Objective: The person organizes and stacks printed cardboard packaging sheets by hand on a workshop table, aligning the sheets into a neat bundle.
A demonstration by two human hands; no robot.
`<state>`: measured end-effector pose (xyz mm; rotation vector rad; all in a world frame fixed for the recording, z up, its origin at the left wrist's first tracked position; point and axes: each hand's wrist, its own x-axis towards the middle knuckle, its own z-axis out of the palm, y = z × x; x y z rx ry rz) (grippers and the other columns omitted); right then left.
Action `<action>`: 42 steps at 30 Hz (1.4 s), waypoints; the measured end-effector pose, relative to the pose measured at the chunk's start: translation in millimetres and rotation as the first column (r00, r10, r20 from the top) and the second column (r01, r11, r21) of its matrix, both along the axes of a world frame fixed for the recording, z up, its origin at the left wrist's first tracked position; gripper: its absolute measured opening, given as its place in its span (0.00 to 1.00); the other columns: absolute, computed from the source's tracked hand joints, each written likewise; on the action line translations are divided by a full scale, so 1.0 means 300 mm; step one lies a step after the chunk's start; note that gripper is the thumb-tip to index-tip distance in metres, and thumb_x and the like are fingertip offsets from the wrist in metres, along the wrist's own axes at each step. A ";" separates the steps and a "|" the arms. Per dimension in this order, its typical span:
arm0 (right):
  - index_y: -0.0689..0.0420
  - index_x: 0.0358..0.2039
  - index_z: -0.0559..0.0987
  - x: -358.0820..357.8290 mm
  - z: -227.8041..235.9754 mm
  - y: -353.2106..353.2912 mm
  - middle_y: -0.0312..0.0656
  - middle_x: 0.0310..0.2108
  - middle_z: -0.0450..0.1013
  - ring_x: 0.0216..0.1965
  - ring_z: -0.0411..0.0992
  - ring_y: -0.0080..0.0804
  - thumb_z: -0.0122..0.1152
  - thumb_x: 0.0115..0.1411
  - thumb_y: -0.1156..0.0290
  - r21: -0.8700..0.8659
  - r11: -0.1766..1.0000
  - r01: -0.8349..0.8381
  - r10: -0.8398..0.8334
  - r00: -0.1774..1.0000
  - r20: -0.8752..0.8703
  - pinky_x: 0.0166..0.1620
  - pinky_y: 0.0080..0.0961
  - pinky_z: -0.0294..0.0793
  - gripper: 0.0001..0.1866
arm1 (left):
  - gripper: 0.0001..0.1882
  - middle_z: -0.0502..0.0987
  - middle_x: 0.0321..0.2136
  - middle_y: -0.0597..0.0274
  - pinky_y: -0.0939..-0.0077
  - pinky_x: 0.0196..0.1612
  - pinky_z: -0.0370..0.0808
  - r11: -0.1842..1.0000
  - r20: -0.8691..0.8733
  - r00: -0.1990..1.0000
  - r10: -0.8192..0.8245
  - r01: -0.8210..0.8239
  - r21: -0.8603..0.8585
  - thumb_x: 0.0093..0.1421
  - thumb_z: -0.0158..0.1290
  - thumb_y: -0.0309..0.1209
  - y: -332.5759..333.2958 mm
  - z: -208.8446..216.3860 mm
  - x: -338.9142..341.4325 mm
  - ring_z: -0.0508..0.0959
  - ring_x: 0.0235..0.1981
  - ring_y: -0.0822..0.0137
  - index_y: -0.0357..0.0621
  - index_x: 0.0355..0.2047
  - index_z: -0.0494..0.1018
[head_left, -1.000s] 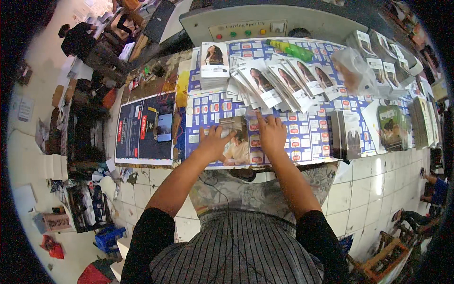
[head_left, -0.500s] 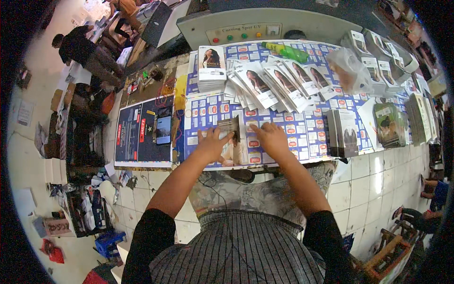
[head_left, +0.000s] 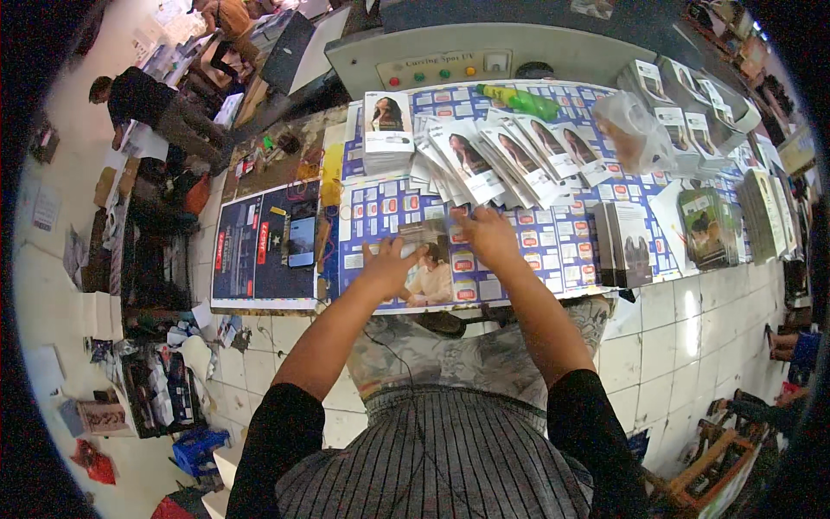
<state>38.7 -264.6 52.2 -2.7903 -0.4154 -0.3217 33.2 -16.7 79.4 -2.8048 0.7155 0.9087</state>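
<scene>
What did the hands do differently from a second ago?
The right hand slid up the flat printed card to its top edge, toward the fanned cards. The left hand stayed at the card's left edge, fingers still pressing it onto the printed sheets. The card stayed flat. The white stack, green bottle and phone did not move.

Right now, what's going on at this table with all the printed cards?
A person is leaning over a table covered with blue-and-white printed sheets. Both hands press flat on a printed carton blank lying near the table's front edge: the left hand on its left side, the right hand at its upper right. Behind it lie a fanned row of similar blanks, a neat stack and a green bottle. A phone lies to the left.
</scene>
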 end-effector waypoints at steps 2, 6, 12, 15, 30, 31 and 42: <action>0.39 0.56 0.76 -0.014 -0.018 0.009 0.42 0.40 0.74 0.44 0.75 0.43 0.57 0.61 0.65 0.010 0.994 -0.108 0.108 0.984 -0.141 0.44 0.43 0.73 0.22 | 0.65 0.48 0.70 0.42 0.19 0.62 0.46 1.000 0.010 1.000 0.001 -0.001 -0.003 0.37 0.74 0.51 0.010 -0.006 0.000 0.49 0.71 0.38 0.75 0.72 0.45; 0.38 0.56 0.77 -0.187 -0.022 -0.063 0.43 0.38 0.75 0.42 0.76 0.44 0.54 0.62 0.65 -0.041 0.934 -0.354 0.329 0.900 -0.287 0.41 0.44 0.75 0.21 | 0.65 0.48 0.69 0.41 0.20 0.63 0.46 1.000 0.022 1.000 0.009 -0.009 -0.025 0.37 0.74 0.53 0.012 0.021 -0.009 0.50 0.70 0.38 0.75 0.72 0.46; 0.44 0.55 0.77 -0.288 -0.042 -0.238 0.44 0.35 0.73 0.39 0.76 0.46 0.60 0.60 0.63 0.139 0.962 -0.236 0.267 0.920 -0.287 0.39 0.42 0.77 0.21 | 0.62 0.51 0.69 0.43 0.23 0.64 0.47 0.997 0.043 0.999 0.005 -0.002 -0.072 0.38 0.73 0.50 0.035 0.033 -0.011 0.50 0.71 0.40 0.75 0.71 0.50; 0.52 0.55 0.76 -0.243 -0.031 -0.270 0.52 0.45 0.74 0.45 0.74 0.51 0.64 0.59 0.62 0.058 0.991 0.120 -0.114 0.989 -0.097 0.47 0.44 0.75 0.24 | 0.59 0.49 0.71 0.47 0.27 0.65 0.47 0.990 0.101 0.995 0.012 0.002 -0.138 0.41 0.72 0.51 0.085 -0.011 -0.031 0.49 0.71 0.40 0.71 0.72 0.51; 0.57 0.46 0.78 -0.154 -0.019 0.240 0.57 0.43 0.75 0.45 0.74 0.60 0.62 0.59 0.61 0.604 0.753 0.261 0.107 0.857 -0.504 0.49 0.49 0.74 0.18 | 0.57 0.46 0.73 0.55 0.47 0.72 0.38 0.886 0.158 0.985 0.069 0.012 -0.463 0.47 0.62 0.65 0.220 -0.178 -0.096 0.43 0.74 0.51 0.57 0.72 0.52; 0.56 0.41 0.80 -0.154 -0.003 0.215 0.54 0.41 0.75 0.42 0.74 0.57 0.59 0.58 0.68 0.686 0.708 0.170 0.014 0.967 -0.253 0.46 0.47 0.74 0.11 | 0.60 0.47 0.73 0.53 0.48 0.72 0.37 0.856 0.172 0.981 0.086 0.015 -0.517 0.46 0.61 0.68 0.223 -0.184 -0.094 0.43 0.74 0.50 0.55 0.72 0.51; 0.49 0.55 0.76 0.141 0.166 -0.249 0.51 0.50 0.74 0.52 0.72 0.52 0.60 0.62 0.58 -0.053 0.929 0.366 -0.369 0.928 -0.059 0.53 0.51 0.70 0.22 | 0.55 0.46 0.73 0.57 0.47 0.71 0.38 0.885 0.188 0.981 0.045 0.048 -0.462 0.47 0.60 0.67 0.197 -0.164 -0.089 0.42 0.74 0.53 0.54 0.70 0.58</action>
